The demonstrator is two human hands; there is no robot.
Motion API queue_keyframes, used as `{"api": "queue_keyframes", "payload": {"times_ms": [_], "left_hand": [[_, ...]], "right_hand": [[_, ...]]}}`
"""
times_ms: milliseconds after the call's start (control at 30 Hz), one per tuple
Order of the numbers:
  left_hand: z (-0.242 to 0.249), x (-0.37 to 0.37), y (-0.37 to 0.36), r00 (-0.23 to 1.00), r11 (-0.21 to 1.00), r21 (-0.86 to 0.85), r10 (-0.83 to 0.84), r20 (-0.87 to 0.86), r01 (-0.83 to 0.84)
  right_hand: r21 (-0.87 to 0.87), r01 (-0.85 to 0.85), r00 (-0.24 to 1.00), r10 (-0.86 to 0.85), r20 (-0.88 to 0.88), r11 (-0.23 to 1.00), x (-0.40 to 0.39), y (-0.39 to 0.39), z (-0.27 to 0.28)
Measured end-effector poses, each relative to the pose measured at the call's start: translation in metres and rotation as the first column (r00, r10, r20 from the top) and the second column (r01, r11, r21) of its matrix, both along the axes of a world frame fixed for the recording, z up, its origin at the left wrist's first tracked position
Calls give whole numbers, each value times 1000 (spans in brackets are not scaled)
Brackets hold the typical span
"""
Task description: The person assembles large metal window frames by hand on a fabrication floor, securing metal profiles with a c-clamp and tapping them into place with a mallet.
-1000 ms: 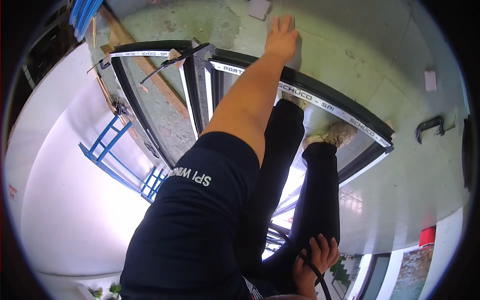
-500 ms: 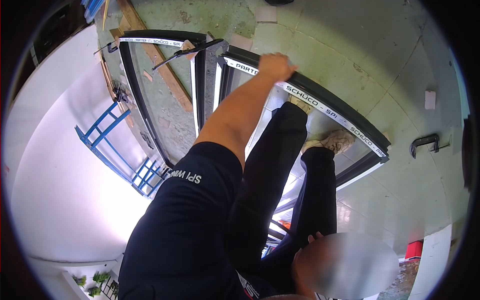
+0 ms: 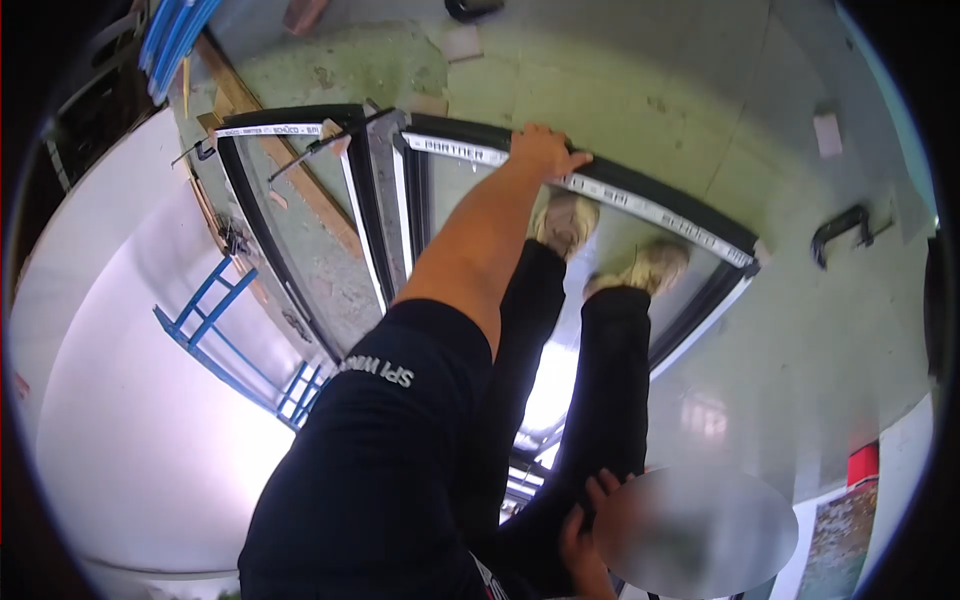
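Item: dark frame point(image 3: 690, 228) with printed white tape, directly under your left hand point(image 3: 542, 152). Its near-hand rail has its long axis slanting from upper left to lower right; your left forearm crosses it at a steep angle. Your left hand is the nearer, in contact, fingers bent over the rail's far edge, thumb spread to the right; how firmly it grips, you cannot tell.
Item: your right hand point(image 3: 590, 540), well apart from that rail, low in view beside your trouser leg, fingers slightly parted, partly hidden; whether it holds anything, you cannot tell.
Item: shoes point(image 3: 655, 267), seen within the frame's outline.
Item: second frame point(image 3: 290, 114), to the left, a wooden board point(image 3: 325, 210) slanting within its outline.
Item: black clamp point(image 3: 832, 230), on the floor, right of the dark frame.
Item: red object point(image 3: 863, 465), far right; whether a container, you cannot tell.
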State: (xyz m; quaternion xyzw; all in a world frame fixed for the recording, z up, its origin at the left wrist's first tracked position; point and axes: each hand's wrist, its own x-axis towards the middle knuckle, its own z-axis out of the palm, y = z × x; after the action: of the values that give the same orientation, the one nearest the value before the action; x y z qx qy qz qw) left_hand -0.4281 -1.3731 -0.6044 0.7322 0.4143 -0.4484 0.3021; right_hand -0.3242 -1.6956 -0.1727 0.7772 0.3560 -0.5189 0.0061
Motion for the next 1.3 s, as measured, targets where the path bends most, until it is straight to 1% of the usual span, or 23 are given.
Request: {"api": "queue_keyframes", "payload": {"times_ms": [233, 300, 367, 433, 500, 533, 633, 667, 767, 833, 867, 900, 933, 967, 1000, 1033, 1067, 1100, 1133, 1167, 1200, 1267, 1300], "left_hand": [[25, -24, -8, 978, 999, 29, 39, 204, -46], [39, -23, -16, 866, 969, 75, 172, 469, -233], [80, -18, -19, 811, 949, -34, 287, 510, -315], [144, -24, -38, 802, 972, -134, 236, 548, -194], [219, -31, -66, 905, 972, -216, 172, 389, -92], [266, -27, -73, 928, 913, -396, 225, 297, -95], [305, -79, -111, 965, 830, -555, 101, 244, 54], [313, -88, -112, 985, 838, -540, 142, 93, -70], [370, -105, -104, 943, 912, -361, -76, 324, 197], [402, -103, -92, 908, 852, -330, -341, 242, 408], [400, -114, -82, 924, 828, -410, -332, 191, 383], [392, -125, -60, 801, 713, -377, -465, 377, 592], [423, -107, -60, 693, 651, -239, -667, 274, 721], [452, -88, -52, 499, 405, -323, -812, 302, 855], [498, -75, -61, 239, 209, -115, -850, 469, 971], [449, -71, -9, -97, -111, -6, -892, 442, 994], [471, -42, -3, -270, -297, 36, -803, 532, 954], [488, -12, -7, -398, -432, -65, -872, 285, 900], [508, 16, -19, 0, -3, -37, -995, 102, 999], [528, 39, -45, 442, 439, 71, -897, -32, 896], [551, 62, -86, 385, 382, 95, -923, -15, 919], [604, 114, -171, 678, 671, 277, -730, 85, 688], [606, 132, -219, 678, 715, 225, -699, 227, 662]], "right_hand": [[56, 128, 991, -129, 19, 990, -20, 5, 7], [35, 179, 984, -179, -5, 983, -19, 12, 7], [87, 230, 972, -233, 34, 969, -29, 4, 10], [72, 235, 970, -239, 45, 969, -39, 1, 13], [117, 269, 958, -278, 71, 956, -61, -6, 14], [159, 304, 947, -316, 56, 939, -71, -13, 13], [158, 421, 902, -430, 25, 893, -105, -30, 18], [74, 458, 889, -458, -24, 886, -124, -34, 23], [-111, 528, 828, -540, -154, 842, -156, -52, 45], [-130, 618, 760, -631, -154, 775, -176, -70, 58], [-179, 655, 715, -679, -166, 734, -186, -88, 68], [-223, 657, 704, -692, -158, 720, -192, -103, 84], [-227, 762, 600, -793, -102, 606, -205, -124, 89], [-248, 819, 506, -855, -110, 517, -227, -147, 86], [-268, 866, 402, -907, -129, 422, -258, -171, 84], [-246, 946, 197, -977, -77, 211, -288, -195, 89], [-209, 978, -1, -999, -38, 7, -317, -217, 94], [-152, 976, -158, -987, 13, -158, -350, -240, 106], [-143, 940, -309, -951, 22, -309, -384, -259, 110], [-140, 890, -434, -900, 28, -433, -423, -278, 115], [-113, 865, -490, -871, 20, -489, -460, -297, 120], [-140, 752, -644, -763, 53, -644, -525, -325, 129], [-160, 688, -708, -703, 70, -708, -564, -337, 130]]}}
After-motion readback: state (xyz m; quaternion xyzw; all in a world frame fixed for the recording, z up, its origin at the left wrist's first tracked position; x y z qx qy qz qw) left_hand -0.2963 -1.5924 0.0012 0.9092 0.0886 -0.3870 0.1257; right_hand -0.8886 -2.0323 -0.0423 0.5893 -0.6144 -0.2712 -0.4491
